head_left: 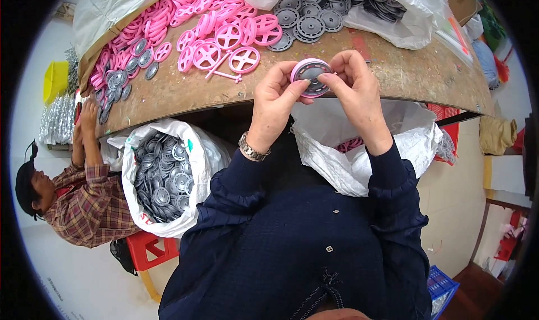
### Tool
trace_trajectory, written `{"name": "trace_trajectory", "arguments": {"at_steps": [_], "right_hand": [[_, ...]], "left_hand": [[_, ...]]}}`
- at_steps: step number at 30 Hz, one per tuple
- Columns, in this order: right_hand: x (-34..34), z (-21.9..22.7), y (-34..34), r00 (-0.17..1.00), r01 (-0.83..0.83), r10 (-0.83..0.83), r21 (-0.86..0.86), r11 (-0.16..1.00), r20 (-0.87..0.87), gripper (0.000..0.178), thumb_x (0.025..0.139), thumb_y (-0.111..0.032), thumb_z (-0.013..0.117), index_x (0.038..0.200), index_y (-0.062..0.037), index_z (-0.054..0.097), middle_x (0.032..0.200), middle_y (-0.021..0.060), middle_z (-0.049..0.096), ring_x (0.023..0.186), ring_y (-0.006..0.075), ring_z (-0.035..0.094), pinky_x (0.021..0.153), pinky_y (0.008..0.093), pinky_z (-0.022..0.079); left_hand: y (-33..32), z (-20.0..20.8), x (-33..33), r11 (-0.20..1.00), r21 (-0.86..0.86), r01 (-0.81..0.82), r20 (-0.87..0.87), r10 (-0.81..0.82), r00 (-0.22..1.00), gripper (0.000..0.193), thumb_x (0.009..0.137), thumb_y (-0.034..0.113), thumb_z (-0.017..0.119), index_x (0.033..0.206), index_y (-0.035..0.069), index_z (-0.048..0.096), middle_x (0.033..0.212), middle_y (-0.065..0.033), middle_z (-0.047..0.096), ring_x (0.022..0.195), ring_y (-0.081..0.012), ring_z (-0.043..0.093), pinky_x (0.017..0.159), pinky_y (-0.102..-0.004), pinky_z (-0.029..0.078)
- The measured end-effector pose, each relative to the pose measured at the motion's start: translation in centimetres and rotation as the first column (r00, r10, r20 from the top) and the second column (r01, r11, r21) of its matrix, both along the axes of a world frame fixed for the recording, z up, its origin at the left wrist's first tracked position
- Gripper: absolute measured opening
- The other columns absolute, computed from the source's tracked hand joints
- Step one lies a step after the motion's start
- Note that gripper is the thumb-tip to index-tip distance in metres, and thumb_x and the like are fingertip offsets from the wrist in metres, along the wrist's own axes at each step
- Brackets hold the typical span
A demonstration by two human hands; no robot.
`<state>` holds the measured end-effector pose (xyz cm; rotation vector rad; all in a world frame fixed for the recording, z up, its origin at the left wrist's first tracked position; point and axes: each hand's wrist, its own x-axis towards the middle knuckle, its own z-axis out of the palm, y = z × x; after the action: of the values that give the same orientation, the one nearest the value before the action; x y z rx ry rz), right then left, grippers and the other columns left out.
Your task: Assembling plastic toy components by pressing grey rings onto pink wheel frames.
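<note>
Between both hands, just above the table's near edge, is a small toy wheel with a pink rim and a grey slotted disc set against its face. My left hand pinches the left side of the wheel, its thumb on the grey disc. From the right, my right hand grips the other side, thumb tip also pressed on the disc. Whether the disc is fully seated in the rim I cannot tell. Beyond my hands lie pink four-spoked wheels and loose grey discs.
The worn wooden table curves across the front. An open white sack full of grey discs stands left of me; another white sack with pink pieces lies under my right arm. A co-worker sits far left beside a red stool.
</note>
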<state>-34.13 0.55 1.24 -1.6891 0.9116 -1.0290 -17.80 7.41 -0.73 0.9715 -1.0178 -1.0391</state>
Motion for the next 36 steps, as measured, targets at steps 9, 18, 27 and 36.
{"name": "trace_trajectory", "arguments": {"at_steps": [9, 18, 27, 36], "right_hand": [[-1.4, 0.7, 0.8, 0.985, -0.169, 0.167, 0.067, 0.983, 0.031, 0.021, 0.09, -0.007, 0.067, 0.11, 0.0005, 0.064, 0.098, 0.0033, 0.067, 0.087, 0.0087, 0.062, 0.079, 0.0254, 0.051], [-1.1, 0.1, 2.4, 0.998, -0.052, 0.045, -0.167, 0.985, -0.042, 0.012, 0.087, -0.003, 0.067, 0.099, 0.0011, 0.066, 0.085, -0.0003, 0.065, 0.079, 0.0073, 0.059, 0.074, 0.0243, 0.048], [-1.7, -1.0, 1.2, 0.971, -0.144, 0.102, 0.187, 0.972, 0.218, 0.017, 0.093, -0.005, 0.062, 0.11, 0.0004, 0.061, 0.098, 0.0005, 0.065, 0.088, 0.0075, 0.06, 0.08, 0.0233, 0.049], [-1.4, -1.0, 2.7, 0.986, -0.113, 0.108, 0.033, 0.993, 0.128, 0.028, 0.091, -0.002, 0.062, 0.119, 0.0003, 0.058, 0.104, 0.0029, 0.065, 0.097, 0.0098, 0.061, 0.088, 0.0254, 0.049]], "left_hand": [[0.4, 0.0, -0.3, 0.986, -0.168, 0.0, 0.259, 0.044, 0.965, 0.025, 0.097, 0.006, 0.059, 0.121, -0.002, 0.056, 0.104, -0.0086, 0.065, 0.089, -0.0147, 0.063, 0.078, -0.0293, 0.054], [0.7, -0.1, -1.5, 0.945, -0.285, -0.159, 0.431, 0.275, 0.859, 0.011, 0.093, 0.008, 0.063, 0.101, 0.0, 0.065, 0.083, -0.0102, 0.063, 0.076, -0.0196, 0.063, 0.068, -0.0316, 0.049], [1.1, 1.6, -0.7, 0.98, 0.141, 0.142, 0.337, -0.182, 0.924, 0.045, 0.095, 0.004, 0.059, 0.137, 0.003, 0.042, 0.099, -0.0073, 0.063, 0.077, -0.0122, 0.066, 0.066, -0.0254, 0.056], [1.4, 0.8, -1.5, 1.0, -0.009, 0.016, 0.294, -0.013, 0.956, 0.036, 0.093, -0.001, 0.06, 0.128, 0.002, 0.051, 0.095, -0.006, 0.065, 0.065, -0.008, 0.063, 0.055, -0.0225, 0.052]]}}
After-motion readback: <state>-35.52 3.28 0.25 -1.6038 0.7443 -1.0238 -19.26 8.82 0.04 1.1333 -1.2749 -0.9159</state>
